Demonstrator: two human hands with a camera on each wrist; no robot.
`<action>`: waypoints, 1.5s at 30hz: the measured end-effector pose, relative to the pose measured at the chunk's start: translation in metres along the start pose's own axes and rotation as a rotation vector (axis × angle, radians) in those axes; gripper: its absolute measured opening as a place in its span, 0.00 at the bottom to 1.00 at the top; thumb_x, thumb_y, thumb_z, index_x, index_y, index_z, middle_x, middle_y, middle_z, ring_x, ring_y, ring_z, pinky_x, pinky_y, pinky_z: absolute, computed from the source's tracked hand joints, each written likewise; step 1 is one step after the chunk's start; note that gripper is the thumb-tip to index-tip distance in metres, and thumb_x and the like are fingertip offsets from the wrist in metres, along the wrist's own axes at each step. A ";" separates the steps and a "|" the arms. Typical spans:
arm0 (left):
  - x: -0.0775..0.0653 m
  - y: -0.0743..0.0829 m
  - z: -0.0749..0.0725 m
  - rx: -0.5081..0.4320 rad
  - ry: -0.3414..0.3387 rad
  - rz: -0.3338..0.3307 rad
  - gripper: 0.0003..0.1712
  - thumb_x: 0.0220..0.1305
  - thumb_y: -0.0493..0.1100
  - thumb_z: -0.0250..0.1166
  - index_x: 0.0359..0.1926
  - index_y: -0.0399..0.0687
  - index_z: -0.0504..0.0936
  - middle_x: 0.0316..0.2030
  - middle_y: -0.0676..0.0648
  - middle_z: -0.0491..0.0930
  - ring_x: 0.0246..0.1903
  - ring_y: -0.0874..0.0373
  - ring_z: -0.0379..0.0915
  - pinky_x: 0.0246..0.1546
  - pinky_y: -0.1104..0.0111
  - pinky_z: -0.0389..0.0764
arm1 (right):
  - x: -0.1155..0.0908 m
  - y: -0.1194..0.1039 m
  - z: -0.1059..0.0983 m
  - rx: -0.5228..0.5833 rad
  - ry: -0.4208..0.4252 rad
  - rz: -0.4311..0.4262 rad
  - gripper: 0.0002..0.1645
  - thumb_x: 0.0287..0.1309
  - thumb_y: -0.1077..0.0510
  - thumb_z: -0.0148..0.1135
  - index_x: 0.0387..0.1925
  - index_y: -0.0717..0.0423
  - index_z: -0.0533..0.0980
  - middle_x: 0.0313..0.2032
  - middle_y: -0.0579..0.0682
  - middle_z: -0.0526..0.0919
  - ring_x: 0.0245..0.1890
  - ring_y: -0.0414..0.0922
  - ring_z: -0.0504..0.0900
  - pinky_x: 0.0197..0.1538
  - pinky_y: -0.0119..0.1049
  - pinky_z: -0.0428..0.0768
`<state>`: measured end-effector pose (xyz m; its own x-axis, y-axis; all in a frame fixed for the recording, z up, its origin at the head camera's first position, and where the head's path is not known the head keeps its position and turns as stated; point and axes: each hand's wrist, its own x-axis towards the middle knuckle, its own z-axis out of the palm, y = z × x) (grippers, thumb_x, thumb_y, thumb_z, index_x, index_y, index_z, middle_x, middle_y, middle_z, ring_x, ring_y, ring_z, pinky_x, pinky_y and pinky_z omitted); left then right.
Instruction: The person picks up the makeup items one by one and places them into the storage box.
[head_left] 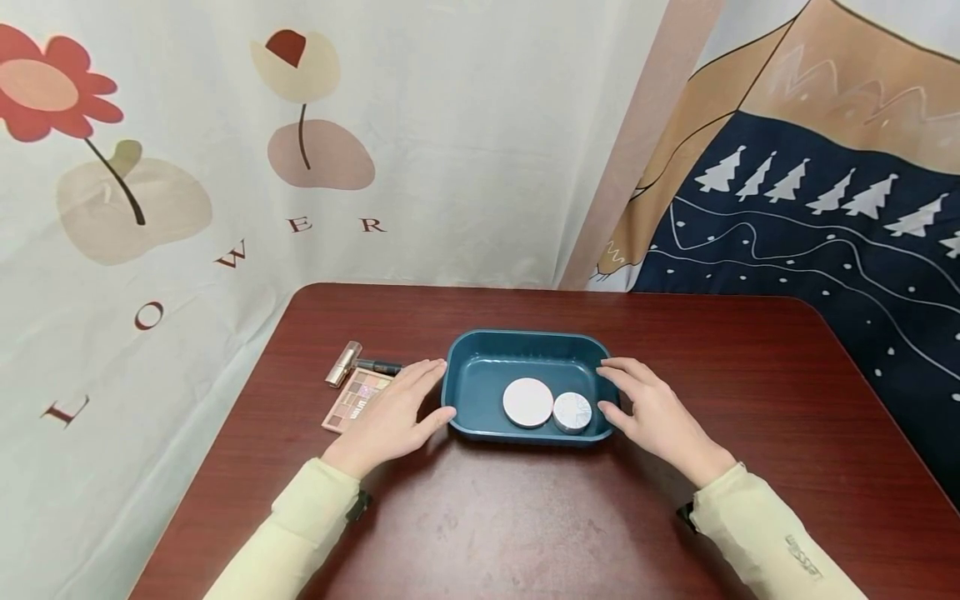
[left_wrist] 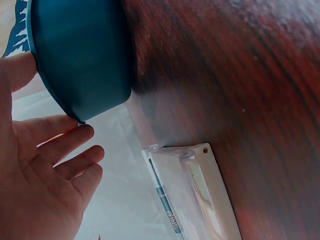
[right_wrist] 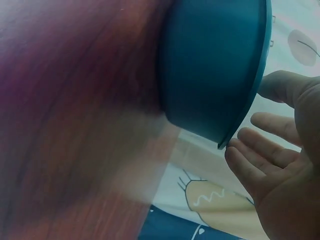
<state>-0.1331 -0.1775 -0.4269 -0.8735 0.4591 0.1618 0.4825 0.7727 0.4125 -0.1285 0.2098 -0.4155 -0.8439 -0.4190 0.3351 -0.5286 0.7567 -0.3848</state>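
Observation:
A teal rectangular tray [head_left: 487,348] sits on the table. Inside it, toward the front right, lie a round white case [head_left: 527,402] and a smaller round silver-white case [head_left: 572,412], side by side. My left hand [head_left: 396,417] is at the tray's left end, thumb and fingertips at the rim, fingers spread and fairly straight. At the opposite end, my right hand [head_left: 660,417] has its thumb and fingertips at the rim, loosely extended. Both wrist views show the tray's outer wall [left_wrist: 82,55] beside the fingers, with neither hand curled round it.
Partly behind my left hand lies an eyeshadow palette [head_left: 352,402]. Beyond it are a lipstick-like tube [head_left: 344,364] with a clear and gold casing and a slim dark tube [head_left: 378,367]. The dark red wooden table [head_left: 495,517] ends at a printed curtain [head_left: 465,167].

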 end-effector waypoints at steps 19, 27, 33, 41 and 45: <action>-0.001 0.003 -0.003 0.006 -0.017 -0.020 0.42 0.71 0.58 0.64 0.75 0.37 0.67 0.73 0.37 0.67 0.75 0.39 0.59 0.74 0.48 0.63 | -0.011 0.006 0.006 0.039 0.019 0.123 0.37 0.59 0.61 0.72 0.66 0.73 0.70 0.60 0.68 0.77 0.56 0.63 0.80 0.54 0.61 0.82; -0.004 -0.002 -0.002 0.025 -0.013 -0.017 0.42 0.72 0.59 0.62 0.75 0.38 0.67 0.74 0.38 0.66 0.75 0.40 0.59 0.74 0.50 0.62 | -0.014 0.004 0.006 0.065 0.001 0.185 0.36 0.62 0.59 0.70 0.66 0.74 0.70 0.60 0.69 0.78 0.57 0.64 0.80 0.57 0.62 0.80; -0.008 -0.008 -0.001 0.058 0.000 -0.032 0.41 0.73 0.60 0.61 0.74 0.35 0.69 0.73 0.37 0.67 0.74 0.40 0.62 0.74 0.50 0.63 | -0.015 0.005 0.007 0.076 -0.009 0.211 0.35 0.64 0.57 0.69 0.66 0.73 0.71 0.60 0.68 0.78 0.57 0.64 0.80 0.56 0.62 0.81; -0.015 -0.020 -0.001 0.112 0.033 -0.042 0.40 0.71 0.56 0.65 0.70 0.30 0.71 0.70 0.32 0.69 0.70 0.37 0.65 0.71 0.45 0.66 | -0.017 0.008 0.010 0.102 -0.002 0.204 0.32 0.64 0.57 0.69 0.64 0.71 0.73 0.57 0.65 0.81 0.55 0.62 0.82 0.56 0.60 0.82; -0.019 -0.024 -0.001 0.159 0.038 -0.056 0.40 0.67 0.53 0.70 0.69 0.30 0.72 0.68 0.31 0.71 0.68 0.35 0.67 0.70 0.43 0.67 | -0.018 0.009 0.010 0.110 -0.005 0.204 0.32 0.64 0.57 0.69 0.64 0.71 0.73 0.56 0.65 0.81 0.55 0.62 0.82 0.55 0.60 0.82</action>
<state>-0.1285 -0.2052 -0.4387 -0.8995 0.3989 0.1780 0.4347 0.8575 0.2752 -0.1184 0.2190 -0.4335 -0.9345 -0.2655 0.2369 -0.3536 0.7669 -0.5355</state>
